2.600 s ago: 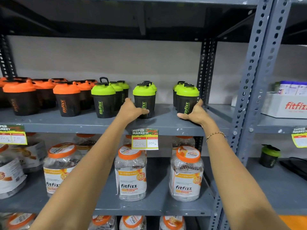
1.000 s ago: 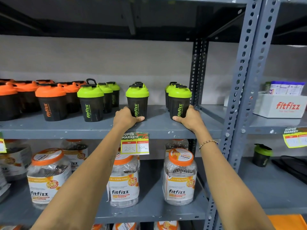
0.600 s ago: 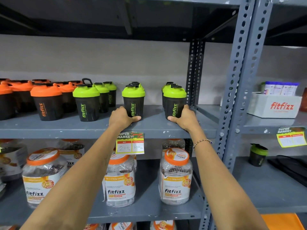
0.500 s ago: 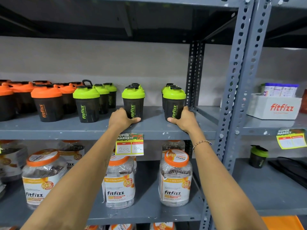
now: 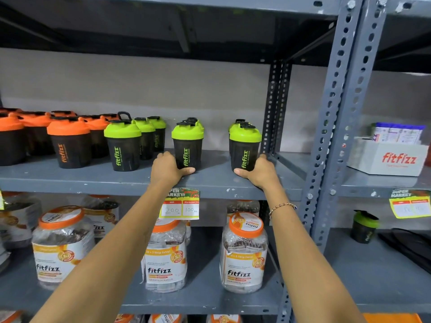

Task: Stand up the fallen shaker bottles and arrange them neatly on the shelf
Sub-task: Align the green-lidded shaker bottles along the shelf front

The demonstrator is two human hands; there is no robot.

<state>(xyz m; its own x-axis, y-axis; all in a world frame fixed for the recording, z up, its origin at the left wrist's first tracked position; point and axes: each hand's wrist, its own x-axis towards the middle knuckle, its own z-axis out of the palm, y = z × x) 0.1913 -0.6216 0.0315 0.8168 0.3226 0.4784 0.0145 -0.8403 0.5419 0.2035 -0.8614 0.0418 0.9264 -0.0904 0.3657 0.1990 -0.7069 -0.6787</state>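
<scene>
Black shaker bottles stand upright in rows on the grey shelf [image 5: 130,180]. Orange-lidded ones [image 5: 68,145] fill the left, green-lidded ones the middle and right. My left hand [image 5: 166,170] grips the base of the front green-lidded shaker of the middle row [image 5: 187,145]. My right hand [image 5: 260,172] grips the base of the front green-lidded shaker of the right row [image 5: 245,148]. Another green-lidded row [image 5: 123,145] stands to the left, with one raised carry loop behind it. No shaker in sight lies on its side.
A perforated grey upright [image 5: 335,127] bounds the shelf on the right. Beyond it sit a white fitfizz box [image 5: 391,159] and, one shelf lower, a lone green-lidded shaker [image 5: 363,227]. Clear fitfizz jars [image 5: 243,252] fill the shelf below. A price tag [image 5: 180,206] hangs from the shelf edge.
Both hands stay on the same two green-lidded shakers. The view has shifted slightly, so the shelf contents sit further left in frame than 2.6 s ago.
</scene>
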